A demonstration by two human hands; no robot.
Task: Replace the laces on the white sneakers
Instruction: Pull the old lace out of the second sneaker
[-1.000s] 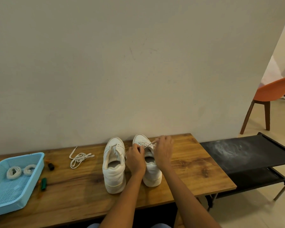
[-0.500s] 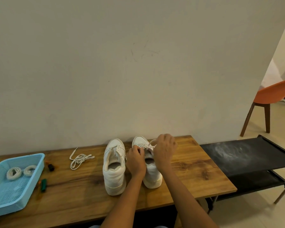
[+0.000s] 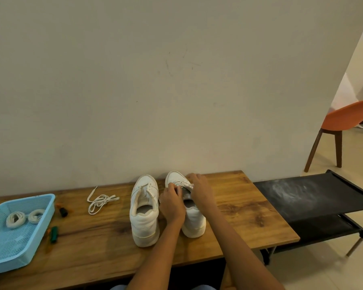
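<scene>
White sneakers point(image 3: 144, 214) stand heels-near; right sneaker point(image 3: 194, 221) partly laced, left sneaker unlaced.

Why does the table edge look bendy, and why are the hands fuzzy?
In the head view, the wide lens curves the table edge; the left hand and right hand look slightly soft on the right sneaker, perhaps from motion; pale glare marks the black bench.
</scene>
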